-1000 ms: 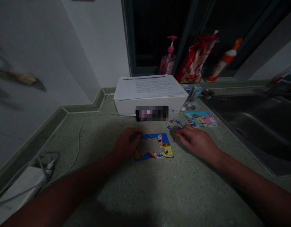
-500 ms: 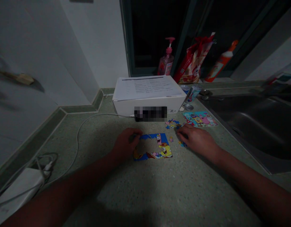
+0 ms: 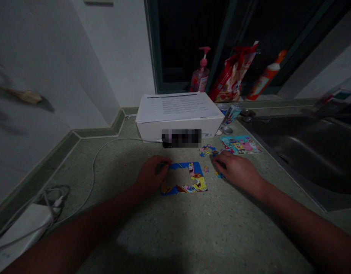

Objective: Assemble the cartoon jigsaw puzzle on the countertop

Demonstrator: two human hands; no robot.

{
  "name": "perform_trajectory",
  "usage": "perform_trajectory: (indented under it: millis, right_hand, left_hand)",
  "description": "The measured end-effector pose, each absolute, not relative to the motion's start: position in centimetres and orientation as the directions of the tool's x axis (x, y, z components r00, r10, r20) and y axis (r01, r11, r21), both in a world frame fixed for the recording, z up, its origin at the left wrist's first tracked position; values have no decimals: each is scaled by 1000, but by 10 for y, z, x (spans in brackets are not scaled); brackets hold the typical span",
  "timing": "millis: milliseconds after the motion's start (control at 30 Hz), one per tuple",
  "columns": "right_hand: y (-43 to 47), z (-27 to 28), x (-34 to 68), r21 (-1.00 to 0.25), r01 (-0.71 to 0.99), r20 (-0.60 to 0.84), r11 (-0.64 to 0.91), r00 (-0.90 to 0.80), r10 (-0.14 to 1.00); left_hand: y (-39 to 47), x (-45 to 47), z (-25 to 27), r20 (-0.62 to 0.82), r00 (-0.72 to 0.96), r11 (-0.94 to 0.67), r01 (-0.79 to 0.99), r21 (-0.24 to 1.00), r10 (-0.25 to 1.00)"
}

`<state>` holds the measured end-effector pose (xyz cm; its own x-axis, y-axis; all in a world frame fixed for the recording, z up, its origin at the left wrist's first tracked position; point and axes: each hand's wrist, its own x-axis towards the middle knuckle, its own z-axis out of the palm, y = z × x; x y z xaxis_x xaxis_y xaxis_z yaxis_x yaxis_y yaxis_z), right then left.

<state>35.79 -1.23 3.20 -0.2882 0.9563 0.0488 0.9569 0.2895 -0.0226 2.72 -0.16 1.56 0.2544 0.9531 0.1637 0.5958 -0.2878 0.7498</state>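
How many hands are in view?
2: the left hand at the left edge of the puzzle border, the right hand beside the loose pieces. No others show.

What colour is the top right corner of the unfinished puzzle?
That corner of the puzzle is blue; the head view, the only one, shows it.

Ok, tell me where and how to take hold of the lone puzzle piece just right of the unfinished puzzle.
Pinch the puzzle piece by opposite edges, probably best from above: it looks small and flat on the counter, with a gap between it and the unfinished puzzle.
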Motion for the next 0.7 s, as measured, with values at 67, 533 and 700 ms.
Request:
perform_trajectory:
  millis: [67,533,700]
  right_hand:
    - [-13,32,358,-37,958,47,284,-282,958]
    - [-15,35,355,-36,961,23,273,-272,962]
    - [-16,37,354,-23,965,13,260,-260,966]
  left_hand:
    - [-1,27,16,165,259,-291,595,749,952]
    - [0,27,9,201,260,-317,556,768,944]
    - [0,26,8,223,255,-331,547,769,941]
